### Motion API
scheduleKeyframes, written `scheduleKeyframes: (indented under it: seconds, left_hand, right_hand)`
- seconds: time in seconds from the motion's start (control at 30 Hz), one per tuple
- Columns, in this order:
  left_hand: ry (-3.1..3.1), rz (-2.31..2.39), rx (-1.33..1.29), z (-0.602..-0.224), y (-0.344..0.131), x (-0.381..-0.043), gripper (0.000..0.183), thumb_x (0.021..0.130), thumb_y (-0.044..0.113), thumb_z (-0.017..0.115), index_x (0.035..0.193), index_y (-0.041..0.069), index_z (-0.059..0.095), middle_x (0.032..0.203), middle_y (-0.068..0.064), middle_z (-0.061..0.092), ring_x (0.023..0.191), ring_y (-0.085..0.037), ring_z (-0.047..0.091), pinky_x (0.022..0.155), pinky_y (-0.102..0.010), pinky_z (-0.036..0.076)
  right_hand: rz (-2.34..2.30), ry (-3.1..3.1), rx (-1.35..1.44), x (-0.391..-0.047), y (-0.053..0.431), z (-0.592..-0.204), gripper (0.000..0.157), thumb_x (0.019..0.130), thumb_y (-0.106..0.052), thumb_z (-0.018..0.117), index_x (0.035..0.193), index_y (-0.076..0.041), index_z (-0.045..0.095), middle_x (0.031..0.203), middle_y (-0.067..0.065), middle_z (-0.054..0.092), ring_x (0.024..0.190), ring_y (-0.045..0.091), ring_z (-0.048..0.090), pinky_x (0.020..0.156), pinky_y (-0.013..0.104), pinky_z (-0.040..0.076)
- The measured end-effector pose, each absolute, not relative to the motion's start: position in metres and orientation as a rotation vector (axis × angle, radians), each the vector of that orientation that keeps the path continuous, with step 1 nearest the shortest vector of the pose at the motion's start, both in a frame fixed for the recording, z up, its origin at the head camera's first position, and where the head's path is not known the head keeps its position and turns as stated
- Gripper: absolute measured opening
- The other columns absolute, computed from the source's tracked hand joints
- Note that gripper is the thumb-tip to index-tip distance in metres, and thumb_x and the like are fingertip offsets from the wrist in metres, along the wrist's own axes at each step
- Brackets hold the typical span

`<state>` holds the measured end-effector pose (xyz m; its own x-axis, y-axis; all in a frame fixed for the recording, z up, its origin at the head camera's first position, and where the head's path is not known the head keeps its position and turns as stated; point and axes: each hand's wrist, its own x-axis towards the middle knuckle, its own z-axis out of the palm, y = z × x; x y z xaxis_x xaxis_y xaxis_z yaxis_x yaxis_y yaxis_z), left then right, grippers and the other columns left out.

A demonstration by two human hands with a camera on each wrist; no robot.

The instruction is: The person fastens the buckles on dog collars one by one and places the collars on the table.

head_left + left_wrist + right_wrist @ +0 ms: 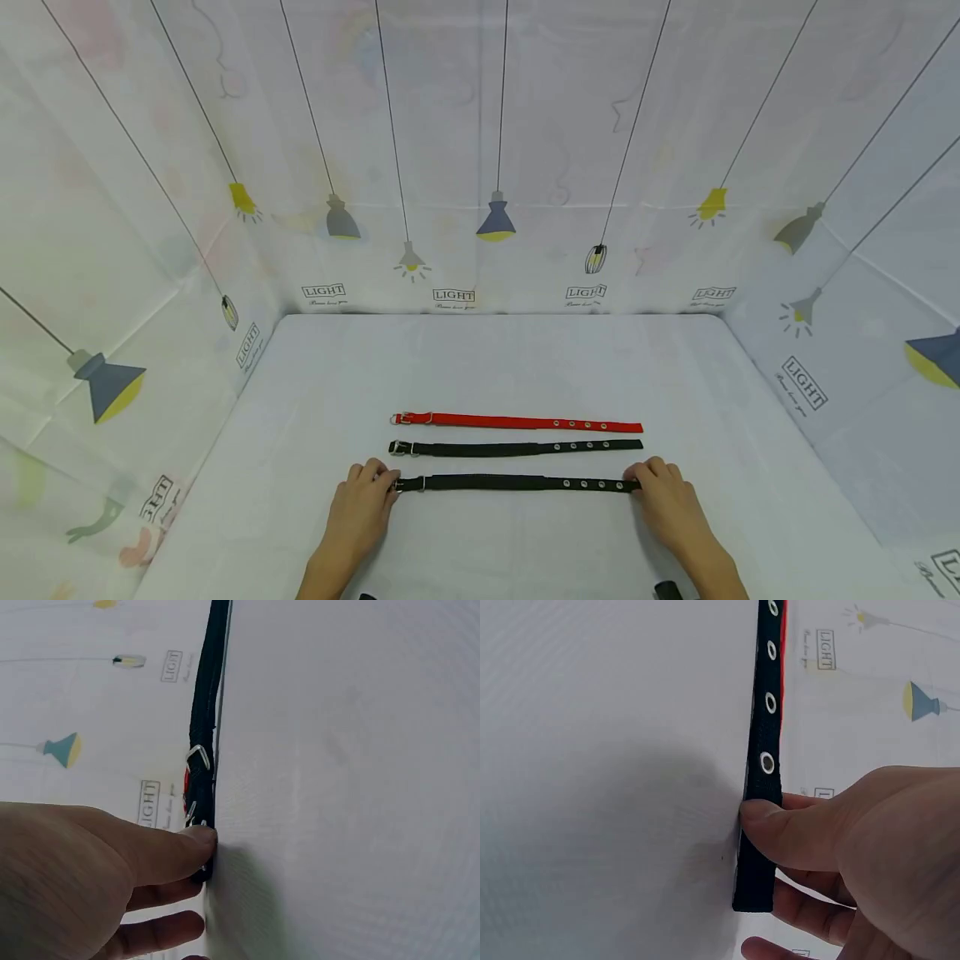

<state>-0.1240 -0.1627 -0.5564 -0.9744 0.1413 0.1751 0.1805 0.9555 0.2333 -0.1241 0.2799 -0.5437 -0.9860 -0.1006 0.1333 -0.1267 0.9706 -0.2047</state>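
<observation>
Nearest to me in the head view, a black collar (480, 482) with metal eyelets is stretched straight between my two hands. My left hand (362, 508) pinches its buckle end; in the left wrist view the thumb (176, 851) covers part of the metal buckle, and a metal loop (198, 757) shows just above. With thumb and fingers, my right hand (669, 504) pinches the eyelet end, whose squared tip (754, 896) sticks out past the thumb. Behind it lie a second black collar (480, 450) and a red collar (487, 422), both flat and roughly parallel, buckles to the left.
A white-covered table (495, 358) lies under the collars. Cloth walls (450, 125) printed with hanging lamps rise at its back and both sides. At the bottom edge, dark objects (667, 590) show beside the wrists.
</observation>
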Motion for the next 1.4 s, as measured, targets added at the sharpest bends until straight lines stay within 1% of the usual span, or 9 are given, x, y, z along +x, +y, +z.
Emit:
scheduleKeyframes:
  seconds: [0.17,0.4,0.53,0.73,0.83,0.93,1.13,1.23,1.4]
  left_hand:
    - [-2.969,-0.528,-0.189,-0.555,-0.165,-0.126,0.02,0.084,0.015,0.079,0.103,0.01,0.073,0.101,-0.002,0.063,0.094,-0.02,0.055,0.074,-0.038,0.05]
    - [-2.984,-0.711,-0.17,-0.555,-0.17,-0.125,0.019,0.08,0.004,0.073,0.095,0.012,0.066,0.098,0.0,0.062,0.092,-0.016,0.054,0.078,-0.037,0.052]
    - [-2.942,-0.717,-0.202,-0.558,-0.173,-0.124,0.019,0.083,0.002,0.072,0.096,0.014,0.067,0.096,0.003,0.062,0.091,-0.013,0.054,0.079,-0.033,0.052]
    - [-2.915,-0.71,-0.256,-0.559,-0.177,-0.122,0.019,0.085,0.004,0.076,0.102,0.012,0.072,0.092,0.005,0.06,0.088,-0.012,0.054,0.076,-0.03,0.05]
    - [-2.918,-0.752,-0.257,-0.557,-0.179,-0.122,0.015,0.085,0.006,0.076,0.098,0.013,0.071,0.092,0.005,0.059,0.088,-0.012,0.053,0.076,-0.029,0.049]
    - [-2.93,-0.842,-0.231,-0.556,-0.181,-0.122,0.015,0.087,0.008,0.075,0.098,0.015,0.069,0.093,0.007,0.061,0.088,-0.009,0.055,0.076,-0.029,0.05]
    - [-2.843,-1.276,-0.105,-0.551,-0.186,-0.123,0.019,0.088,0.012,0.075,0.103,0.022,0.067,0.091,0.011,0.071,0.082,-0.001,0.062,0.076,-0.023,0.052]
    - [-2.777,-1.526,-0.082,-0.547,-0.189,-0.123,0.019,0.089,0.014,0.075,0.106,0.019,0.067,0.092,0.005,0.073,0.08,-0.004,0.066,0.074,-0.021,0.054]
    - [-2.611,-2.026,-0.049,-0.543,-0.19,-0.124,0.029,0.095,0.016,0.069,0.118,0.0,0.061,0.101,-0.016,0.07,0.083,-0.014,0.071,0.076,-0.026,0.058]
  right_hand:
    - [0.349,-3.013,0.139,-0.125,0.283,-0.544,0.016,0.082,-0.003,0.078,0.091,-0.011,0.068,0.089,0.004,0.054,0.086,0.025,0.053,0.069,0.044,0.046]
    - [0.405,-3.112,0.051,-0.125,0.292,-0.541,0.015,0.083,-0.009,0.078,0.087,-0.014,0.064,0.087,0.002,0.058,0.083,0.023,0.054,0.07,0.044,0.047]
    - [0.424,-3.143,0.03,-0.127,0.295,-0.538,0.015,0.083,-0.008,0.078,0.088,-0.013,0.064,0.086,0.002,0.059,0.083,0.022,0.055,0.071,0.042,0.048]
    - [0.424,-3.134,0.033,-0.127,0.298,-0.539,0.014,0.084,-0.007,0.077,0.089,-0.013,0.065,0.088,0.002,0.06,0.083,0.022,0.056,0.07,0.042,0.048]
    - [0.46,-3.137,0.019,-0.126,0.302,-0.539,0.01,0.086,-0.008,0.074,0.092,-0.013,0.066,0.091,0.003,0.061,0.088,0.024,0.058,0.073,0.044,0.05]
    - [0.586,-3.138,-0.001,-0.124,0.307,-0.536,0.008,0.09,-0.01,0.069,0.098,-0.011,0.066,0.096,0.004,0.066,0.091,0.024,0.063,0.075,0.045,0.052]
    - [1.154,-3.065,-0.106,-0.125,0.317,-0.526,0.018,0.098,-0.018,0.065,0.112,-0.007,0.06,0.095,0.007,0.07,0.077,0.014,0.063,0.066,0.029,0.051]
    - [1.453,-2.967,-0.148,-0.126,0.319,-0.524,0.027,0.098,-0.019,0.065,0.118,-0.002,0.059,0.097,0.011,0.068,0.077,0.014,0.064,0.067,0.025,0.055]
    - [1.789,-2.817,-0.231,-0.127,0.318,-0.521,0.044,0.098,-0.027,0.065,0.127,0.004,0.054,0.1,0.015,0.065,0.084,0.015,0.066,0.076,0.027,0.059]
